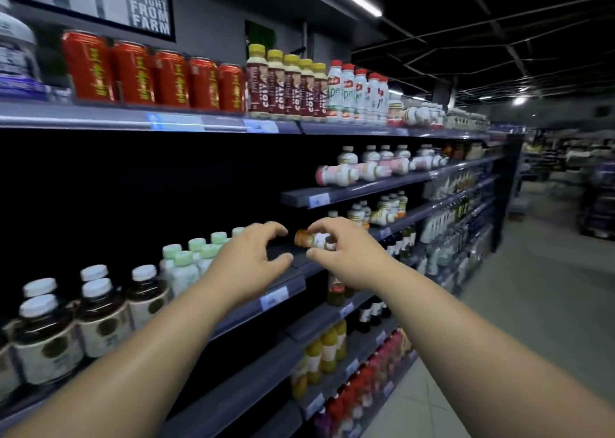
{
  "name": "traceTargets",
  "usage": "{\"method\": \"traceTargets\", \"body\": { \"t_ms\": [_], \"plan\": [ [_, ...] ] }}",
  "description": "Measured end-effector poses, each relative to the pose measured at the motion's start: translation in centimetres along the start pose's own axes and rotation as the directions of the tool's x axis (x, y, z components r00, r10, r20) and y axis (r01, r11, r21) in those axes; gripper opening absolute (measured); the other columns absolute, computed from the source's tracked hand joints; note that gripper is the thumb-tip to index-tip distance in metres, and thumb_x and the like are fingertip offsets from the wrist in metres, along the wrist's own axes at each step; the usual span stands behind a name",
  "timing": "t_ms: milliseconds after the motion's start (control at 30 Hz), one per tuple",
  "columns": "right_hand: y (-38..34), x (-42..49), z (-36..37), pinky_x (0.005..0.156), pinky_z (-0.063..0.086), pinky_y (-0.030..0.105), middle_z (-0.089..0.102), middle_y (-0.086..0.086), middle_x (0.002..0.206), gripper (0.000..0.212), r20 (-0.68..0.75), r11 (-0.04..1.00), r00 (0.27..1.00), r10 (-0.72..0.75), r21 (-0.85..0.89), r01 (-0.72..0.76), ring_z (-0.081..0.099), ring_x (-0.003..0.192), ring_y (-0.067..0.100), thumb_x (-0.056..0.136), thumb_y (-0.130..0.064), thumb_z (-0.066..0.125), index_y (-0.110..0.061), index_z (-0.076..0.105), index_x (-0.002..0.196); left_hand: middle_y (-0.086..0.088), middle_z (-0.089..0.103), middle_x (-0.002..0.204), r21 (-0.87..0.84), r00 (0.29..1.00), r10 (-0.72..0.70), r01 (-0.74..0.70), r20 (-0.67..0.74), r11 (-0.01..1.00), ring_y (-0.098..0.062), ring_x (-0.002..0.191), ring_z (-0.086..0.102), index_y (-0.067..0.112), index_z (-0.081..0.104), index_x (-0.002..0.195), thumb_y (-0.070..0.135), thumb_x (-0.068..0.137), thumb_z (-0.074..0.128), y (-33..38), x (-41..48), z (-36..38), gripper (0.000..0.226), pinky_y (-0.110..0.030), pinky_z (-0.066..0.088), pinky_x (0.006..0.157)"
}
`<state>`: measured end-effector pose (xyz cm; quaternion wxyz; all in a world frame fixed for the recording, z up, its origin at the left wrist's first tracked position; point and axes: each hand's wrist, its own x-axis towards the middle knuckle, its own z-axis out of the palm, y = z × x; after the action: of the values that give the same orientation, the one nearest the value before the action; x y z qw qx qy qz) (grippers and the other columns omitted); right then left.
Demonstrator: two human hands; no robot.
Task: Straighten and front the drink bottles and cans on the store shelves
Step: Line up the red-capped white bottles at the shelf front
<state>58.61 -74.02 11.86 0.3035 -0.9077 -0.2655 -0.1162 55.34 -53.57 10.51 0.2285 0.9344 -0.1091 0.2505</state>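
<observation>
My right hand [346,258] has its grip closed around a small bottle [316,240] that lies on its side, just above the shelf [299,261]. I hold it so I can stand it up. My left hand [246,261] is open and empty beside it, ready to help.

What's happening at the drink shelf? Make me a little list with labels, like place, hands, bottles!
place: shop aisle with drink shelves
right hand: fingers closed around a small orange-capped bottle that lies on its side
left hand: open, beside that bottle, not touching it
top shelf: red cans upright in a row, then yellow-capped bottles
near the left arm: green-capped bottles, upright
still messy: pink and white bottles lying on their sides on the shelf above
</observation>
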Motion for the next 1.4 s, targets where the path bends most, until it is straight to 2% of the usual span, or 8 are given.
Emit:
{"method": "traceTargets", "body": {
  "t_ms": [167,400,567,800,967,1167,1267,1400],
  "plan": [
    [7.5,-0.1,-3.6,0.094,0.051,0.037,0.053,-0.007,0.128,0.044,0.019,1.0,0.999,0.029,0.004,-0.029,0.056,0.112,0.014,0.092,-0.042,0.064,-0.03,0.054,0.134,0.011,0.056,0.111,-0.045,1.0,-0.003,0.004,0.027,0.999,-0.012,0.111,0.056,0.031,0.059,0.122,0.04,0.086,0.067,5.0,3.9,7.2,0.038,-0.028,0.045,0.093],
    [16.0,4.6,-7.2,0.089,0.05,0.029,0.054,-0.014,0.125,0.042,0.005,0.997,0.999,0.044,0.058,-0.045,0.055,0.106,0.004,0.091,-0.045,0.064,-0.035,0.055,0.132,0.013,0.057,0.111,-0.033,1.0,-0.021,0.021,0.023,0.999,-0.009,0.104,0.057,0.038,0.055,0.12,0.05,0.083,0.063,7.8,11.8,12.4,0.039,-0.035,0.05,0.09],
    [20.4,10.6,-8.1,0.087,0.045,0.026,0.053,-0.015,0.125,0.041,-0.03,0.991,0.999,0.029,0.135,-0.024,0.053,0.111,0.006,0.091,-0.042,0.065,-0.035,0.055,0.13,0.012,0.059,0.116,-0.025,1.0,0.008,-0.007,0.022,1.0,-0.009,0.108,0.058,0.032,0.059,0.123,0.043,0.083,0.066,7.4,18.4,14.9,0.042,-0.032,0.048,0.095],
    [24.7,21.1,-9.0,0.088,0.044,0.023,0.058,-0.01,0.123,0.042,-0.104,0.99,0.992,-0.075,0.112,0.087,0.057,0.11,0.007,0.089,-0.033,0.069,-0.026,0.06,0.129,0.007,0.061,0.109,-0.001,0.996,0.045,-0.045,-0.073,0.999,-0.011,0.104,0.059,0.03,0.062,0.116,0.039,0.082,0.069,5.0,29.0,16.1,0.036,-0.032,0.048,0.092],
    [26.9,28.3,-11.5,0.092,0.048,0.029,0.059,-0.01,0.124,0.042,-0.127,0.977,0.98,-0.152,0.131,0.168,0.057,0.109,0.008,0.088,-0.033,0.068,-0.029,0.059,0.129,0.008,0.061,0.105,0.072,0.993,0.032,-0.024,-0.113,0.997,-0.01,0.098,0.059,0.033,0.062,0.112,0.042,0.078,0.067,4.9,35.6,15.7,0.035,-0.033,0.049,0.089],
    [29.7,36.3,-14.2,0.095,0.046,0.028,0.06,-0.005,0.121,0.039,-0.167,0.926,0.93,-0.328,0.14,0.352,0.058,0.105,0.01,0.086,-0.028,0.072,-0.025,0.063,0.124,0.007,0.062,0.125,0.227,0.978,0.008,0.041,-0.21,0.973,-0.01,0.113,0.057,0.029,0.058,0.127,0.041,0.085,0.065,6.5,42.7,15.6,0.044,-0.034,0.047,0.098],
    [31.9,39.7,-15.9,0.091,0.043,0.023,0.059,-0.008,0.123,0.041,-0.143,0.893,0.906,-0.399,0.164,0.419,0.056,0.108,0.006,0.087,-0.031,0.071,-0.028,0.061,0.126,0.007,0.061,0.127,0.264,0.964,-0.03,0.102,-0.263,0.959,-0.011,0.114,0.057,0.03,0.057,0.128,0.042,0.086,0.063,8.0,45.9,16.2,0.044,-0.033,0.047,0.096],
    [35.3,44.0,-18.5,0.094,0.044,0.027,0.055,-0.01,0.129,0.043,-0.079,0.857,0.878,-0.472,0.196,0.477,0.054,0.113,0.006,0.089,-0.038,0.067,-0.032,0.057,0.13,0.007,0.06,0.129,0.308,0.939,-0.08,0.189,-0.335,0.932,-0.011,0.115,0.057,0.03,0.057,0.126,0.042,0.087,0.063,10.0,50.0,18.1,0.041,-0.034,0.047,0.096]
  ]
}}
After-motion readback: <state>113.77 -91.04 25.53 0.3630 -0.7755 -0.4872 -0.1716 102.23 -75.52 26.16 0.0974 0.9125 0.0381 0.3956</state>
